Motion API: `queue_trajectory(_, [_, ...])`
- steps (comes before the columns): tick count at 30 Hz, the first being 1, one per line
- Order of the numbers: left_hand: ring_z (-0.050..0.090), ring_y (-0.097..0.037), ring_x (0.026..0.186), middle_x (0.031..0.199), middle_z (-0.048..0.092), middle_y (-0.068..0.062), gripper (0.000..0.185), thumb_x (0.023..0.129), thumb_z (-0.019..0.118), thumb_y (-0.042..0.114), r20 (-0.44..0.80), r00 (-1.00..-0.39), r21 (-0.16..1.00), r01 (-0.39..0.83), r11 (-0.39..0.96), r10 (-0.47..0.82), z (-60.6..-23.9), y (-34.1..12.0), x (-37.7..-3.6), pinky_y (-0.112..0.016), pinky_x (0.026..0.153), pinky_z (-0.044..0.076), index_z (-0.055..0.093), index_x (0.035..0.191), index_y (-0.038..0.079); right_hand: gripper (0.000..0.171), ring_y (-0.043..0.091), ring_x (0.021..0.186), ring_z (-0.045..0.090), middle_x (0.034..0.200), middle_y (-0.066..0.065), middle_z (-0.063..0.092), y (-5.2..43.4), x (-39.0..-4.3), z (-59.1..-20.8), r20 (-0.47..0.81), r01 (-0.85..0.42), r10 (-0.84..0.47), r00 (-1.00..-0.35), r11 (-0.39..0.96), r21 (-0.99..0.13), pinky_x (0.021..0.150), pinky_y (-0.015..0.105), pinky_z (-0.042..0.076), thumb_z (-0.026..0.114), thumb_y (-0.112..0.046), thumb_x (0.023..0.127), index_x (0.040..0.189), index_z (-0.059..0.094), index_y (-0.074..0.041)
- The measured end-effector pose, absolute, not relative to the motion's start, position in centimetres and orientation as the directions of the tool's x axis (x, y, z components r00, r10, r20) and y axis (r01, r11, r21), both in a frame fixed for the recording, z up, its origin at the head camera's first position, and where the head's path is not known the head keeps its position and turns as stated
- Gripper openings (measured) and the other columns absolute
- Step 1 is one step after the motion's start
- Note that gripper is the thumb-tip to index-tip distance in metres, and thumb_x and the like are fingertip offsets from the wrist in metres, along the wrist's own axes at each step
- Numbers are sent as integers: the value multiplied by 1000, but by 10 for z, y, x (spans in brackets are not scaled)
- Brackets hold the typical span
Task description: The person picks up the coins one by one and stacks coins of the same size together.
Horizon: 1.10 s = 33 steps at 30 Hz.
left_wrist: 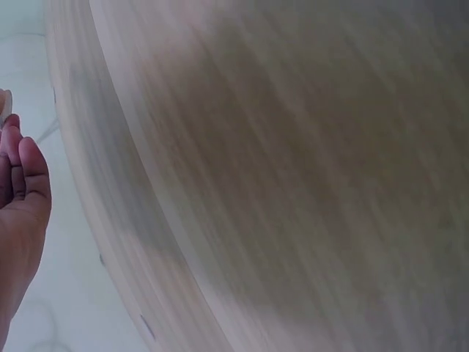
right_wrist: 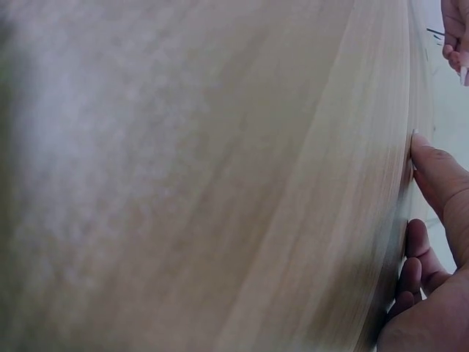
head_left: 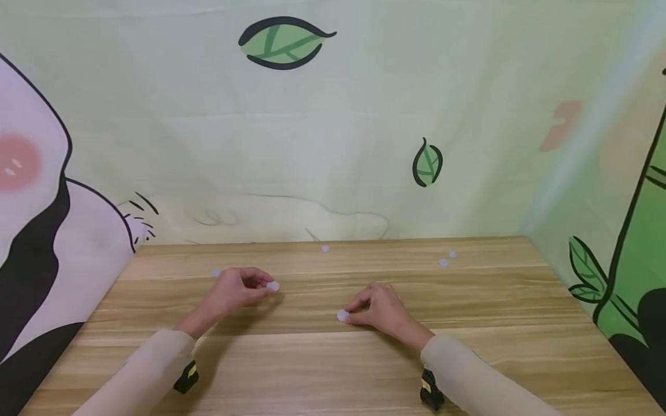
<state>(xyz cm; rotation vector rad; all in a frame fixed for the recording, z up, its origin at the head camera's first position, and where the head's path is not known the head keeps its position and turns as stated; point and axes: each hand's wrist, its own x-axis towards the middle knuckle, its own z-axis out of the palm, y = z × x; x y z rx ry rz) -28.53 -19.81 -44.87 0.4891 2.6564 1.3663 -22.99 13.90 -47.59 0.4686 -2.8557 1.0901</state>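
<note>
My left hand (head_left: pixel 241 289) is raised over the left half of the wooden table, pinching a small round white disc (head_left: pixel 273 286) between thumb and fingertips. In the left wrist view that hand (left_wrist: pixel 22 213) shows only at the left edge, with part of the disc (left_wrist: pixel 6 104) at its tips. Lower and to the right, my right hand (head_left: pixel 382 312) has thumb and index fingertip at a second white disc (head_left: pixel 343 315), low at the tabletop. The right wrist view shows the right thumb (right_wrist: pixel 440 169) extended and the other fingers curled near the wood.
One more white disc (head_left: pixel 215 272) lies just behind the left hand, and another (head_left: pixel 325 248) near the table's back edge. Two discs, one nearer (head_left: pixel 443 262) and one farther (head_left: pixel 452 254), lie at back right. A printed cloth backdrop (head_left: pixel 364 115) rises behind the wooden table (head_left: pixel 291 370).
</note>
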Motion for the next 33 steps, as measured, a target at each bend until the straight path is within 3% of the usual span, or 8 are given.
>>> queue_trajectory(9, [66,-18,86,93,74,-3,26,88,82,23,41,-928,830,238,504,370,-449,-186,-285,-25,72,54,76,106,5,12,10,87,57,91,-14,75,140,-231,-478,155,-304,-268,-951,706,-640,80,32,41,91,-31,76,84,83,-26])
queue_trajectory(22, [64,-17,81,88,72,-4,21,86,83,14,66,-903,838,281,468,424,-451,-165,-282,-23,69,53,77,102,3,14,10,87,55,91,-15,75,139,-230,-476,140,-285,-257,-956,708,-646,77,32,39,92,-33,75,84,83,-27])
queue_trajectory(33, [62,-16,77,85,72,-2,20,83,86,16,96,-898,820,316,477,429,-454,-151,-281,-23,67,51,78,97,5,13,10,88,55,92,-14,74,140,-231,-477,133,-272,-247,-960,706,-654,78,34,38,92,-31,75,84,83,-27])
